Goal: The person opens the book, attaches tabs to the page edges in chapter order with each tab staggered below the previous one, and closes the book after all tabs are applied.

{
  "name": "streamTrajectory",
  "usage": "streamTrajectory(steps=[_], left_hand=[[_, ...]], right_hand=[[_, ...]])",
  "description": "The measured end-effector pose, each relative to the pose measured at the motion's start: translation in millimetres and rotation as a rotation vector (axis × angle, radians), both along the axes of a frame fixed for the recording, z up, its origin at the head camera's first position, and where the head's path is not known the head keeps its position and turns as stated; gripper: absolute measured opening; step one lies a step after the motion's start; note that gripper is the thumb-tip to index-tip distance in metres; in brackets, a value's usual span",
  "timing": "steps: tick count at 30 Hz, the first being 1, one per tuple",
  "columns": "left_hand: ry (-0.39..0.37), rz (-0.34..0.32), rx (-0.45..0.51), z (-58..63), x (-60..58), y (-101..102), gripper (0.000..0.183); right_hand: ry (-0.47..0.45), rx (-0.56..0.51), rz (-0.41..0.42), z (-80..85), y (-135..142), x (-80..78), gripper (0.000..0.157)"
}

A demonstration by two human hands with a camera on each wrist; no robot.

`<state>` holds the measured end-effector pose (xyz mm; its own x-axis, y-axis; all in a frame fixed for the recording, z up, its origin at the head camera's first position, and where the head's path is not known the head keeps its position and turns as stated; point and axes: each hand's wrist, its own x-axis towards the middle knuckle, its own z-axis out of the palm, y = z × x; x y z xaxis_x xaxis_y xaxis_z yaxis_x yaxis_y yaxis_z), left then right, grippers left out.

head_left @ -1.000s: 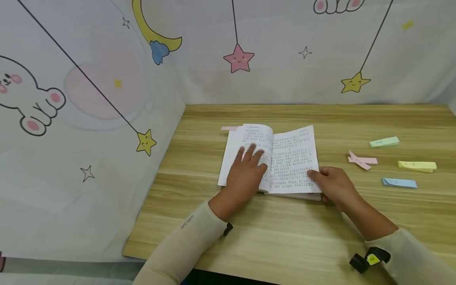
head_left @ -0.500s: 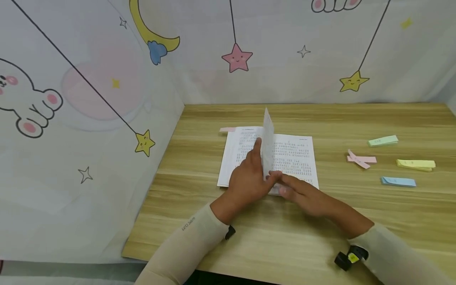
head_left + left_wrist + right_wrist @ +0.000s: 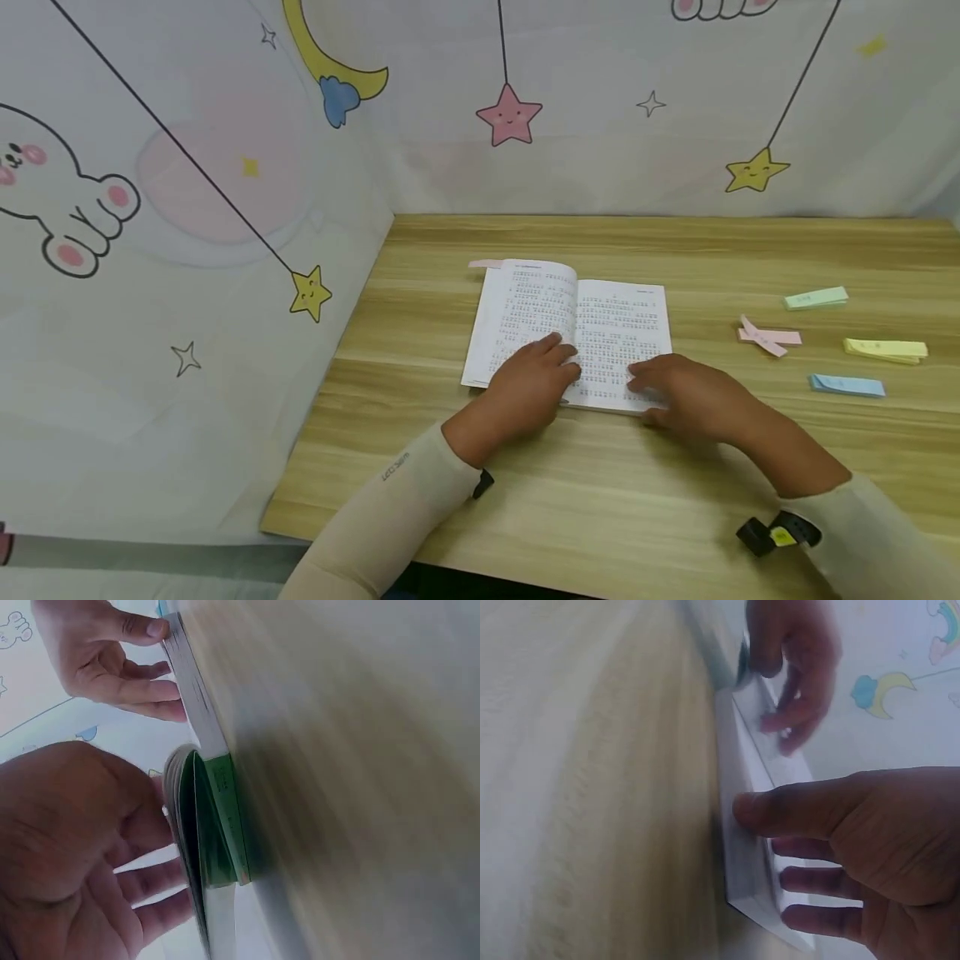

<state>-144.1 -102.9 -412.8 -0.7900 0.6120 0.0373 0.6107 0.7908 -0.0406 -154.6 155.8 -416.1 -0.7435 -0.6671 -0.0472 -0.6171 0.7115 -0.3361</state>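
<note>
An open book (image 3: pixel 621 333) with printed pages lies on the table, its green spine (image 3: pixel 227 817) showing in the left wrist view. My left hand (image 3: pixel 528 387) rests on the lower part of the left-hand page near the fold, fingers slightly bent. On the right-hand page, the fingertips of my right hand (image 3: pixel 697 396) touch near the lower right corner. Its thumb (image 3: pixel 754 812) lies against the bottom edge of the page block in the right wrist view, the fingers spread over the page. A pink paper strip (image 3: pixel 485 264) sticks out at the book's upper left.
Right of the book lie folded paper strips: green (image 3: pixel 816 298), pink crossed ones (image 3: pixel 768 337), yellow (image 3: pixel 885 350) and blue (image 3: pixel 847 385). A white cloth (image 3: pixel 585 175) with cartoon prints hangs behind and left of the wooden table (image 3: pixel 420 467).
My right hand gripped a page's lower corner, carried it left to the fold, and came back to the right. That page has turned over to the left. My left hand stayed on the left side.
</note>
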Motion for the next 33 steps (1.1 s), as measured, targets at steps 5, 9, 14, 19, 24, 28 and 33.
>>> streamTrajectory(steps=[5, 9, 14, 19, 24, 28, 33], left_hand=[[-0.053, 0.085, 0.05, -0.2, 0.6, 6, 0.024], [-0.114, 0.13, -0.013, -2.2, 3.9, 12, 0.049], [-0.063, 0.154, -0.04, -3.9, 6.1, 19, 0.052], [0.065, 0.273, 0.108, -3.9, 1.7, 22, 0.038], [0.253, 0.433, 0.129, -2.3, -5.8, 16, 0.082], [0.214, 0.308, -0.027, 0.2, -5.0, 10, 0.066], [0.034, 0.098, -0.04, -1.3, 3.6, 12, 0.019]], right_hand=[[0.014, 0.002, 0.037, 8.2, 6, -1.0, 0.026], [0.29, -0.058, 0.095, 10.2, 2, -2.5, 0.016], [0.627, -0.259, 0.117, 12.5, -13, 0.3, 0.024], [0.653, -0.438, -0.072, 12.7, -29, 10.2, 0.026], [0.344, -0.209, -0.16, 7.5, -20, 11.3, 0.047], [0.161, 0.003, -0.027, 1.8, -5, 7.3, 0.04], [0.064, 0.014, -0.007, 4.7, 4, 5.7, 0.023]])
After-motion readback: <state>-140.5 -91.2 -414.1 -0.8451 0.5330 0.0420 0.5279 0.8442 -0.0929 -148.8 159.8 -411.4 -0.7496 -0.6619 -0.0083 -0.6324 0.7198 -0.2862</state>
